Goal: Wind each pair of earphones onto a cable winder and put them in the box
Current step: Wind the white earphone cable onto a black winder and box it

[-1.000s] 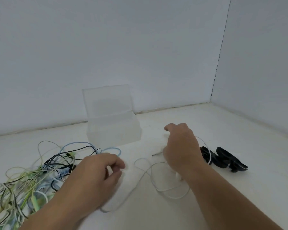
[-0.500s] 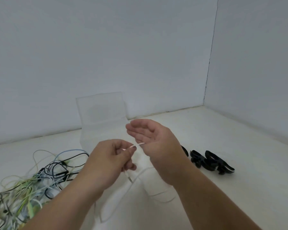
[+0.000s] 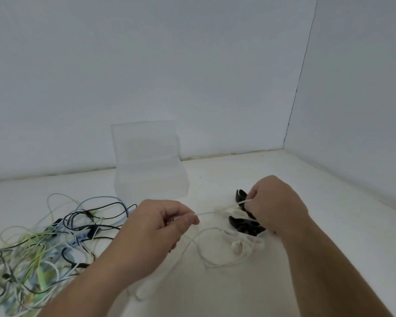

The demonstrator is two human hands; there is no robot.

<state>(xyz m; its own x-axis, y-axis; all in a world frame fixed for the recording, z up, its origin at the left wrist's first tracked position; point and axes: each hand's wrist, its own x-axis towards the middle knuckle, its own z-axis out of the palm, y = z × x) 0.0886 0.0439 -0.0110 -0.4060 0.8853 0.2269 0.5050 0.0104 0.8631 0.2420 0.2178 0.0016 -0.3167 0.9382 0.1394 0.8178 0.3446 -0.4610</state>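
A white earphone cable [image 3: 212, 212] stretches taut between my two hands, and the rest of it loops loosely on the white surface below. My left hand [image 3: 156, 227] pinches one end of that stretch between thumb and fingers. My right hand [image 3: 276, 205] pinches the other end just above the black cable winders [image 3: 244, 221], which lie on the surface partly hidden by the hand. A translucent plastic box [image 3: 151, 179] with its lid raised stands behind, near the wall.
A tangled heap of earphone cables [image 3: 55, 234] in black, blue, green and white covers the surface at the left. White walls close in the back and the right side, meeting at a corner [image 3: 286, 143].
My hands have drawn apart, pulling the white cable straight. The right hand has moved right and down over the black winders, and its palm has turned downward.
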